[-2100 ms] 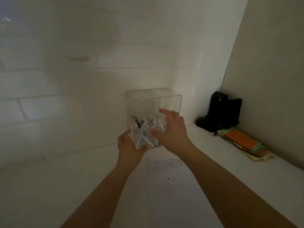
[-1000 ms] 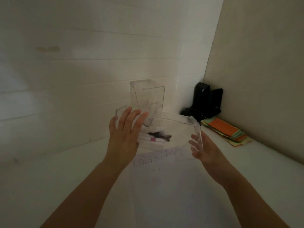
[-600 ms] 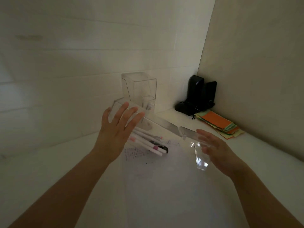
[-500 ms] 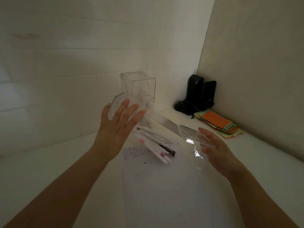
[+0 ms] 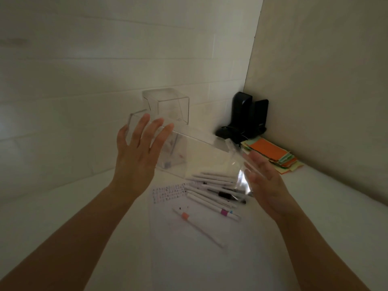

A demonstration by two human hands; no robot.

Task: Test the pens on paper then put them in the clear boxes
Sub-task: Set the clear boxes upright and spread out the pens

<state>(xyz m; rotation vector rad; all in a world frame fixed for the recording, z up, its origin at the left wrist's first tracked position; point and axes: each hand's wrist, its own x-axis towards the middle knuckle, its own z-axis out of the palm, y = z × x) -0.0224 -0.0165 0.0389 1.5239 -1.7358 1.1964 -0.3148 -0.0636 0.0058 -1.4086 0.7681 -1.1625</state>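
White counter meets a tiled wall. Both hands press flat, straight-fingered, against a tipped clear box: the left hand on its raised end, the right hand at its lowered mouth. Pens lie spilled on paper below and between the hands. A second clear box stands beyond the left fingertips.

A black device of two upright parts stands in the far right corner of the white table, against the walls. Just in front of it, along the table's right edge, lies a fanned stack of coloured paper, orange on top.
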